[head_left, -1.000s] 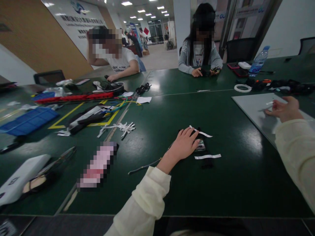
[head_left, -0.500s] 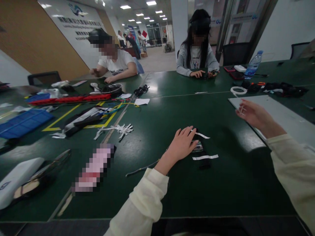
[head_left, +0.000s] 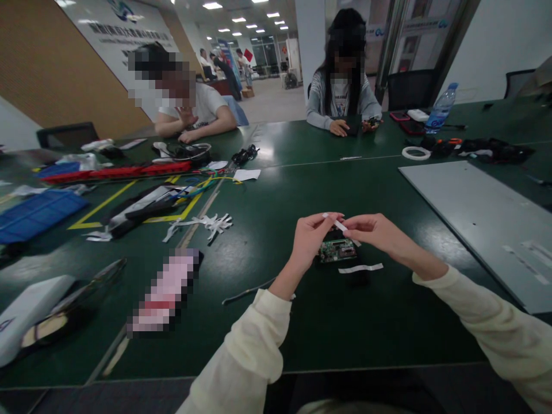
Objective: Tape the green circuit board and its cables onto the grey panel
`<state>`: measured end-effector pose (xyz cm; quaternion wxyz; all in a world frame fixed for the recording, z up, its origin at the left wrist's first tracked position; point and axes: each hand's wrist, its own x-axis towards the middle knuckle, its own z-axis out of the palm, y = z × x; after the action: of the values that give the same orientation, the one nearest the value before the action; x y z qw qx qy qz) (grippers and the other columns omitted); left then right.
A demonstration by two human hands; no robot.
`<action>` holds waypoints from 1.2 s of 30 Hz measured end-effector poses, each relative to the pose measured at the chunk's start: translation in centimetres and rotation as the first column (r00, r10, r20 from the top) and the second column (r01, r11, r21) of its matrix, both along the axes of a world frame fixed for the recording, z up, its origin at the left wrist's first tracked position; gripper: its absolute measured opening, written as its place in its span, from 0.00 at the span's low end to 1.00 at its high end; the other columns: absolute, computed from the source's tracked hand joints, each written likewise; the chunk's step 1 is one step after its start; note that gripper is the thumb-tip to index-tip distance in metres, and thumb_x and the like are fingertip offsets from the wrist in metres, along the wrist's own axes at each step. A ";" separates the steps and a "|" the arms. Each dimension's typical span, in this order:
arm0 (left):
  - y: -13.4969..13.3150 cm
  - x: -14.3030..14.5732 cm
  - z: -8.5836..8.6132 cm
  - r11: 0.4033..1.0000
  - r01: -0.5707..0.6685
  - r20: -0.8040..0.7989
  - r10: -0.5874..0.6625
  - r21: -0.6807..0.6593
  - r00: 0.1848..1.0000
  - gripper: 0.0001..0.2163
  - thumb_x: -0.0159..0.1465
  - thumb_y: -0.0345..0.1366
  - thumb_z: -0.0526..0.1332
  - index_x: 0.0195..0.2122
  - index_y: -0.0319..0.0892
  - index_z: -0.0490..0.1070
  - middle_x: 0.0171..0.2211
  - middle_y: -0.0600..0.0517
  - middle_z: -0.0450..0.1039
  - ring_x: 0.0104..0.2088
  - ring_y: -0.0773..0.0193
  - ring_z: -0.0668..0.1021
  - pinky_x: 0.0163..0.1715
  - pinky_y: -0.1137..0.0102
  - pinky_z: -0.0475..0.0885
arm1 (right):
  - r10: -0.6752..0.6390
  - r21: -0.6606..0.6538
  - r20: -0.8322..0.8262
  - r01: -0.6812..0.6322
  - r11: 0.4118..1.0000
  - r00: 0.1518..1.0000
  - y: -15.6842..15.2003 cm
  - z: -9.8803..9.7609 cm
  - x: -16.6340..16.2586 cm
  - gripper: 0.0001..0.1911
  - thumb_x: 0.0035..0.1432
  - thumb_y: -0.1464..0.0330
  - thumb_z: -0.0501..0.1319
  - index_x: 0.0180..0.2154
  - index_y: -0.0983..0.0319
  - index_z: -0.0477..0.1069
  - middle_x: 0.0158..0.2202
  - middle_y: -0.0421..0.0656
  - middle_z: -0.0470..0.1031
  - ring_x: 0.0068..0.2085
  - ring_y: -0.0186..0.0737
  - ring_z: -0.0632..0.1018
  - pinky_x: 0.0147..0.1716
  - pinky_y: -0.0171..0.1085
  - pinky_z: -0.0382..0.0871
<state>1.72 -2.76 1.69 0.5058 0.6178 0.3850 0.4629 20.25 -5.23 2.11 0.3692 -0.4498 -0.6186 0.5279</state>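
Note:
My left hand (head_left: pixel 311 237) and my right hand (head_left: pixel 371 229) meet above the green table (head_left: pixel 388 322). Both pinch the ends of a short white tape strip (head_left: pixel 338 224) stretched between their fingertips. Just below the strip a small green circuit board (head_left: pixel 337 250) shows, close under my left hand's fingers; whether that hand holds it I cannot tell. Another white strip (head_left: pixel 360 268) lies flat on the table right of the board, over a dark patch.
A large grey panel (head_left: pixel 478 218) lies at the right. White tape scraps (head_left: pixel 207 224), cables and a red bar (head_left: pixel 121 171) clutter the left. A tape roll (head_left: pixel 416 153) and water bottle (head_left: pixel 440 109) stand far right. Two people sit across the table.
My right hand came in from the grey panel with a white strip to meet my left hand. My left hand lifted off the table, and the circuit board now shows beneath it.

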 end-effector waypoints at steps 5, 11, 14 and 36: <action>-0.2 -0.1 0.3 0.996 -0.076 -0.014 0.077 0.047 0.997 0.12 0.61 0.44 0.61 0.39 0.43 0.79 0.35 0.50 0.80 0.35 0.61 0.80 0.37 0.68 0.74 | -0.065 0.015 0.071 0.064 0.998 0.995 0.0 -0.3 0.1 0.14 0.50 0.57 0.64 0.37 0.57 0.78 0.36 0.42 0.78 0.36 0.40 0.77 0.34 0.39 0.70; -0.4 0.1 0.5 0.992 -0.104 0.008 0.104 0.067 0.995 0.11 0.61 0.43 0.61 0.38 0.43 0.79 0.34 0.50 0.80 0.34 0.63 0.80 0.34 0.70 0.73 | -0.154 0.214 0.214 0.107 0.971 0.965 -0.7 0.1 0.0 0.12 0.55 0.58 0.61 0.33 0.57 0.78 0.30 0.41 0.77 0.31 0.39 0.76 0.31 0.39 0.67; -0.3 0.0 0.6 0.997 -0.068 0.028 0.067 0.023 0.997 0.13 0.62 0.44 0.60 0.38 0.41 0.78 0.35 0.48 0.80 0.36 0.62 0.80 0.33 0.70 0.73 | -0.291 0.444 0.312 0.132 0.886 0.904 -1.4 0.5 -0.2 0.09 0.57 0.60 0.59 0.34 0.54 0.77 0.32 0.41 0.76 0.33 0.40 0.75 0.33 0.40 0.67; 1.4 -1.5 -0.9 0.932 -0.289 -0.144 0.324 0.221 0.935 0.08 0.65 0.36 0.54 0.39 0.40 0.71 0.35 0.49 0.76 0.33 0.64 0.79 0.30 0.72 0.72 | -0.219 -0.045 -0.251 0.215 0.976 0.943 -1.8 0.7 -1.5 0.11 0.54 0.61 0.63 0.36 0.61 0.70 0.27 0.37 0.71 0.25 0.28 0.69 0.24 0.30 0.62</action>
<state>0.20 -1.39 0.80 0.3274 0.6354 0.4731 0.5151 18.76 -7.01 2.81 0.4976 -0.4467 -0.5084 0.5426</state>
